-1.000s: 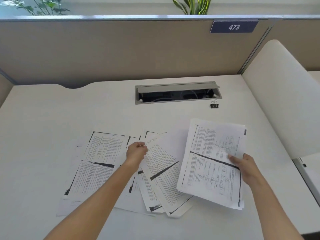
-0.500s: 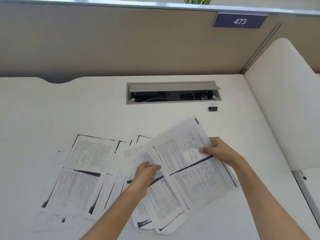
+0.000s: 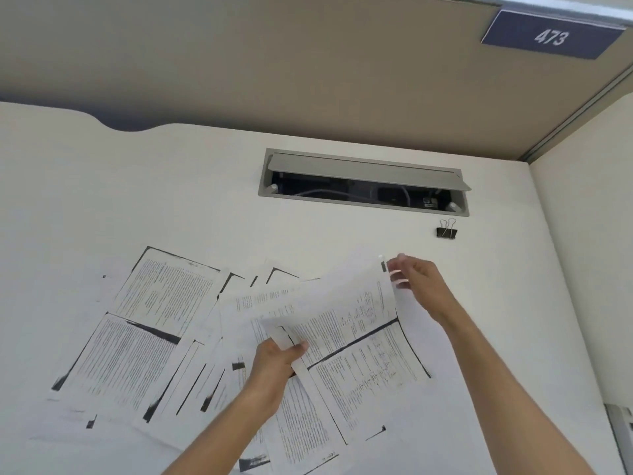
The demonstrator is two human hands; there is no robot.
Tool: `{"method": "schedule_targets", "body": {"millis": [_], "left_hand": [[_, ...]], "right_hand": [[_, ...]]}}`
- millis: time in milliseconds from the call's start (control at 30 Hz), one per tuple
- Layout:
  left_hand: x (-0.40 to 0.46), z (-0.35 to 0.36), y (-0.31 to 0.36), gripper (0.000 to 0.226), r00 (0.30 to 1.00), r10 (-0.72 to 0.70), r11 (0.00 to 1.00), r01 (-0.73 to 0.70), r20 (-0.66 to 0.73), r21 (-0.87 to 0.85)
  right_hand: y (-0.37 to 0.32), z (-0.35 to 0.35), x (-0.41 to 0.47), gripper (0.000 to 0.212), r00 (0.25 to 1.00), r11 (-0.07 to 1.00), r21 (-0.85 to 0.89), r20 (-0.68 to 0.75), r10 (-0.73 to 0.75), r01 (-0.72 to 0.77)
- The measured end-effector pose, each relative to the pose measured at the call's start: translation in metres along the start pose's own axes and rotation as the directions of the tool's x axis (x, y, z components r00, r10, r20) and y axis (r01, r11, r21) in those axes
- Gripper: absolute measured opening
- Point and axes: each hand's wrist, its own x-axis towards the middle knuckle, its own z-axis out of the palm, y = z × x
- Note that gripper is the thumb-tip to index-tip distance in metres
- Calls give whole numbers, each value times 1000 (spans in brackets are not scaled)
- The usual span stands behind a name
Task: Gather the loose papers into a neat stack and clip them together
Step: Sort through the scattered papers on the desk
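Observation:
Several printed sheets lie fanned out on the white desk (image 3: 171, 186). The leftmost sheet (image 3: 137, 323) lies flat by itself. My left hand (image 3: 274, 368) pinches the left edge of the top sheet (image 3: 359, 337), which lies over the right part of the pile. My right hand (image 3: 421, 286) is at that sheet's upper right corner, blurred, with fingers spread beside the paper edge. A black binder clip (image 3: 446, 231) sits on the desk beyond my right hand, apart from the papers.
A grey cable hatch (image 3: 363, 181) stands open in the desk behind the papers. A beige partition (image 3: 274, 63) with a "473" sign (image 3: 551, 37) closes the back. A white side panel (image 3: 582, 269) bounds the right.
The top sheet has swung left onto the pile. My left hand now grips its left edge, and my right hand has slid up to its upper right corner. The view has tilted down.

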Motion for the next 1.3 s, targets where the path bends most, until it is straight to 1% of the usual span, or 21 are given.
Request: {"method": "schedule_targets", "body": {"millis": [33,67,100,133,167,267,333,367,400,533,633,733,833,900,1033,1067,1100,1133,1200,1233,1300], "left_hand": [[0,1,-1,23,1000,16,1000,-16,-17,22],[-1,3,-3,22,999,33,998,-31,-35,47],[-2,4,-4,20,998,49,996,-46,-50,74],[-3,6,-5,19,996,64,994,-58,-64,94],[-3,7,-6,18,994,76,992,-68,-76,103],[-3,12,-7,19,990,94,992,-83,-106,97],[-3,14,-6,20,988,92,993,-82,-126,85],[-3,14,-6,20,986,90,994,-80,-138,80],[-2,14,-6,19,985,88,994,-77,-149,79],[1,13,-7,17,982,66,997,-57,-176,53],[2,16,-6,16,985,54,998,-47,-162,43],[3,18,-5,21,988,52,998,-47,-147,37],[4,19,-2,23,989,48,999,-45,-140,20],[6,19,-2,23,988,50,999,-49,-147,10],[9,18,-2,24,987,56,998,-57,-153,-7],[10,18,-2,25,987,56,998,-58,-153,-11],[10,17,-3,26,987,56,998,-58,-151,-13],[11,17,-2,27,988,57,998,-60,-146,-11],[12,18,-1,27,988,61,998,-63,-139,-10],[13,19,0,27,989,62,998,-64,-134,-11],[13,20,1,26,990,60,998,-63,-129,-21]], "right_hand": [[0,0,14,26,995,988,-151,-77,-56,44],[1,0,28,22,989,939,-331,-82,-123,89],[0,2,40,27,984,858,-495,-32,-178,139],[-1,3,52,37,978,769,-612,39,-206,186],[-2,6,61,47,972,695,-684,99,-215,224],[-4,12,78,65,952,545,-782,228,-204,303],[-6,15,82,68,942,421,-844,286,-173,333],[-6,15,83,66,939,380,-859,300,-168,343],[-6,15,83,64,935,366,-861,308,-174,352],[-3,13,78,53,927,418,-831,288,-240,366],[5,12,75,41,916,477,-791,262,-304,384],[12,14,73,34,901,484,-777,242,-361,402],[13,16,70,40,890,493,-766,220,-400,411],[11,17,68,46,898,515,-760,204,-390,396],[11,19,69,53,903,484,-792,188,-386,372],[10,19,69,53,914,514,-781,173,-368,355],[9,18,69,53,932,584,-745,142,-333,322],[6,16,69,51,956,692,-670,99,-277,269],[1,11,65,50,988,905,-395,57,-146,156],[-4,7,60,54,991,965,-234,78,-107,123],[-11,-2,48,59,982,996,46,167,-88,82]]}}
